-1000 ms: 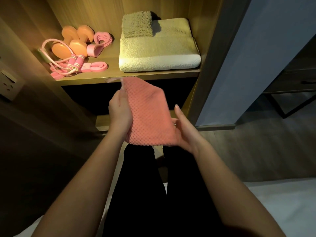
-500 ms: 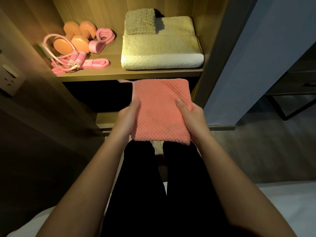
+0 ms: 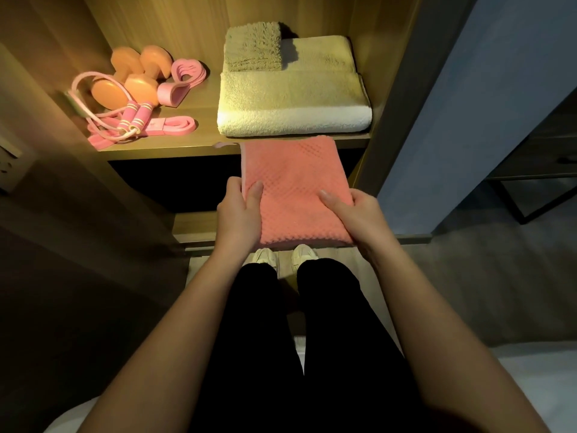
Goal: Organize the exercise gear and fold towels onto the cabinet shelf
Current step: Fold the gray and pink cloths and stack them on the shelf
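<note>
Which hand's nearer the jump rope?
Left. The left hand holds the pink towel at its left edge, below the jump rope; the right hand holds its right edge, farther.

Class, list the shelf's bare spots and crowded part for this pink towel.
Free: wooden shelf strip between pink strap and thick cream towel; cream towel's top beside small olive towel. Crowded: left, orange dumbbells, pink skipping rope.

On the shelf (image 3: 207, 115), dumbbells (image 3: 137, 84) and jump rope (image 3: 132, 117) lie left; the large towel (image 3: 293, 101) lies right, with the small towel (image 3: 253, 46) on its back-left corner. The held towel (image 3: 293, 182) is before the shelf, between left hand (image 3: 239, 214) and right hand (image 3: 359, 214).
</note>
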A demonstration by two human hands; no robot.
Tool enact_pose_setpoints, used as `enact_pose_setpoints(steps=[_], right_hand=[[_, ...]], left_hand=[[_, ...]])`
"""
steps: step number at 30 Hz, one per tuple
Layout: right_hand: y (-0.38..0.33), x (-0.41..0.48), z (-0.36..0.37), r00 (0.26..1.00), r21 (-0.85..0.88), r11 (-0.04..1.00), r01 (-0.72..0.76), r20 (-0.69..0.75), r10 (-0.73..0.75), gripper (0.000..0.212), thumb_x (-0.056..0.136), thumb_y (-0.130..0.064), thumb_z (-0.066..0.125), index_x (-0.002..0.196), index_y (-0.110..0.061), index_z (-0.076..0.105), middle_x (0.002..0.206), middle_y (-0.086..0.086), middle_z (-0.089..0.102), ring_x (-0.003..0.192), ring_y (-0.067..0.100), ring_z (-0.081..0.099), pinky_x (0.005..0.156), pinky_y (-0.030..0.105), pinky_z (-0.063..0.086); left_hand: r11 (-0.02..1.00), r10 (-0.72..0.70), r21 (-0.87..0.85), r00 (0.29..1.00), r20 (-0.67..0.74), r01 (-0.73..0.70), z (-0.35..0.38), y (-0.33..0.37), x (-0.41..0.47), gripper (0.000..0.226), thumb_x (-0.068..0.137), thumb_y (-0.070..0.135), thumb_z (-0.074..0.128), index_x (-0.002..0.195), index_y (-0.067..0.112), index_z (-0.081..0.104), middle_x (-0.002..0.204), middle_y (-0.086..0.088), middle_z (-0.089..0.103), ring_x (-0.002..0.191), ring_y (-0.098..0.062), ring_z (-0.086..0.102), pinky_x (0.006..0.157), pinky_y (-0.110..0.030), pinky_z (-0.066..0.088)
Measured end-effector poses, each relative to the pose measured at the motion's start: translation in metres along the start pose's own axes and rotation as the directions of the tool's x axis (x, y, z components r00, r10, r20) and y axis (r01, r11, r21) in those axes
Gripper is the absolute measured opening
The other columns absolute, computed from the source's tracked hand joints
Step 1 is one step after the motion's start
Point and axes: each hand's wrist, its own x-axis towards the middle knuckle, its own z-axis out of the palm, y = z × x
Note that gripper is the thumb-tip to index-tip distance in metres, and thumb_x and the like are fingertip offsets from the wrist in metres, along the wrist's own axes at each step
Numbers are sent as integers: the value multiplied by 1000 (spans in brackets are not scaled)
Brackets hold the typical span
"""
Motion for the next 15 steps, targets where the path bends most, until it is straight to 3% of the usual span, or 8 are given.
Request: enact_pose_setpoints(steps=[2, 4, 7, 10, 13, 15], right_hand=[[-7, 8, -2, 968, 347, 914, -209, 207, 143, 43, 76, -28, 78, 112, -9, 62, 88, -1, 75, 75, 12, 72, 59, 24, 56], [-17, 22, -4, 930, 546, 777, -313, 342, 134, 42, 72, -12, 75, 112, -8, 61, 87, 4, 74, 74, 14, 70, 59, 25, 56], [-39, 53, -8, 967, 718, 653, -241, 235, 99, 35, 83, 5, 63, 117, -2, 59, 101, 12, 68, 82, 18, 69, 75, 30, 58], [-61, 88, -6, 990, 881, 454, -134, 95, 108, 33, 88, 0, 61, 121, -5, 59, 109, 13, 67, 95, 22, 65, 91, 34, 53], [-78, 123, -2, 996, 978, 199, -66, 53, 68, 18, 92, -8, 61, 109, -10, 63, 100, 11, 73, 99, 23, 65, 91, 33, 52], [-85, 146, -1, 998, 988, 152, -21, 13, 59, 14, 92, -11, 61, 106, -13, 63, 91, 8, 75, 96, 21, 65, 87, 29, 53]], left_hand=[[999, 23, -33, 1000, -15, -24, 1, 9, 17, 18, 102, 41, 41, 103, 23, 44, 87, 21, 49, 77, 5, 50, 57, -18, 37], [997, 54, -53, 998, -34, -55, 4, 21, 40, 20, 102, 42, 41, 103, 22, 45, 87, 19, 50, 76, 5, 50, 55, -17, 35], [991, 97, -91, 994, -50, -101, 13, 41, 78, 21, 102, 41, 41, 102, 21, 44, 85, 16, 52, 73, 2, 51, 50, -14, 37], [978, 79, -191, 996, -39, -85, 35, 62, 118, 20, 102, 39, 42, 102, 19, 44, 86, 15, 52, 73, 1, 51, 46, -4, 37], [966, 62, -250, 998, -28, -67, 64, 82, 162, 18, 103, 38, 42, 103, 21, 44, 86, 17, 50, 74, 4, 49, 49, -8, 38], [961, 54, -269, 998, -41, -63, 82, 90, 190, 17, 103, 37, 42, 101, 20, 44, 84, 16, 50, 73, 3, 48, 51, -11, 38]])
